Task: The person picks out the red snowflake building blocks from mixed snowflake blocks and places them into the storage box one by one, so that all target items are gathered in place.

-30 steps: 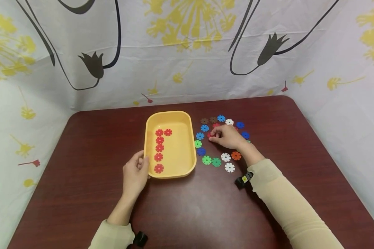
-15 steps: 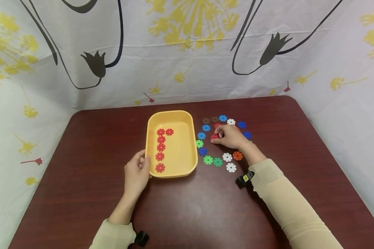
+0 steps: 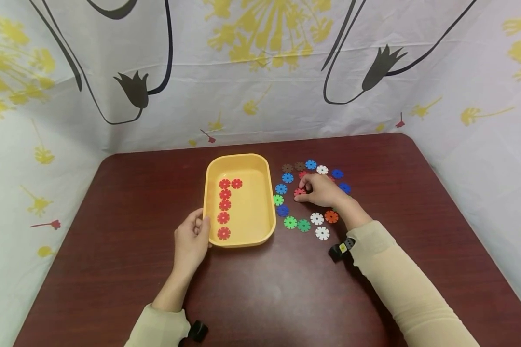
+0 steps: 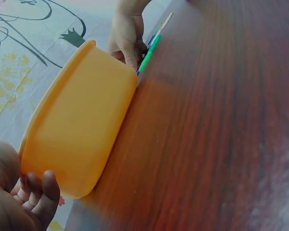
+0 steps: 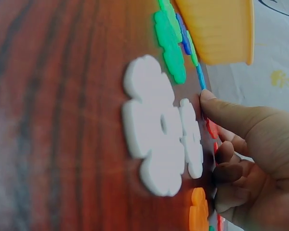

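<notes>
My left hand grips the near left side of a yellow plastic tray, thumb at the rim and fingers curled beside the outer wall. A column of red notched snowflake discs lies in the tray, with one more beside its top disc. To the right of the tray, my right hand pinches another red snowflake disc at tabletop level between thumb and index finger. In the right wrist view that disc shows only partly behind the thumb. Part of another red disc shows beyond the fingers.
Loose discs surround the right hand: blue, brown, green, white and orange. Some are hidden under the hand. A dark red-brown table carries everything, with patterned cloth behind and at both sides.
The right thumb and index finger have drawn the red disc slightly toward the near side. The left hand and tray hold their place; the head view has shifted slightly.
</notes>
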Demonstrator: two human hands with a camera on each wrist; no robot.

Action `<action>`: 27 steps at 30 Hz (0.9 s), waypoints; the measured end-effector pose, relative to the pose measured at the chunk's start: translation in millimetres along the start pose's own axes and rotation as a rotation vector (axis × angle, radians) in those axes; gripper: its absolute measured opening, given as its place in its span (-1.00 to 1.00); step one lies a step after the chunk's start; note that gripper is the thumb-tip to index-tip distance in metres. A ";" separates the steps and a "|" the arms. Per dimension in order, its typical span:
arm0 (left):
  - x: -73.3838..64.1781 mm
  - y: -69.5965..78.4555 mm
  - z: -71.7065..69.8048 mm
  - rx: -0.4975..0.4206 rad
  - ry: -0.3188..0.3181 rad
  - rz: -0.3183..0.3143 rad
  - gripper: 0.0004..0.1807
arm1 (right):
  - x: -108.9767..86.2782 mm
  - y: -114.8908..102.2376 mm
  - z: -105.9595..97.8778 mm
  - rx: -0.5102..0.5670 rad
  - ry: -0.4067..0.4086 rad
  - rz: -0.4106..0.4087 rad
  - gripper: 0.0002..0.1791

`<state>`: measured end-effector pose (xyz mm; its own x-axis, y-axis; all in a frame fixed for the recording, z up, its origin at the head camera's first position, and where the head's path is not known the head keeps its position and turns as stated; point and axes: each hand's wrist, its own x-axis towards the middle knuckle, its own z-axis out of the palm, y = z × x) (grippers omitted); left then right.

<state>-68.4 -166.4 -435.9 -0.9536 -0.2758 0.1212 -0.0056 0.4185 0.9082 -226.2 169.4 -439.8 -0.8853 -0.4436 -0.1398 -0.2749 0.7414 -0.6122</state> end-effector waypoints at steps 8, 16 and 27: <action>-1.0 0.5 -0.4 -0.007 -0.003 -0.003 -0.65 | -1.9 -0.7 0.4 0.049 0.002 -0.002 -0.63; -0.7 0.4 0.0 -0.017 -0.005 -0.008 -0.65 | -5.6 0.6 -5.6 0.039 -0.055 -0.036 -0.56; -1.3 -1.1 -0.4 -0.013 -0.005 0.003 -0.66 | -4.7 -2.1 -3.8 0.039 0.020 -0.117 -0.70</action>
<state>-67.0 -166.9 -436.9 -0.9552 -0.2696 0.1221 0.0015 0.4079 0.9130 -222.9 171.9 -434.9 -0.8553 -0.5156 -0.0507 -0.3620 0.6647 -0.6536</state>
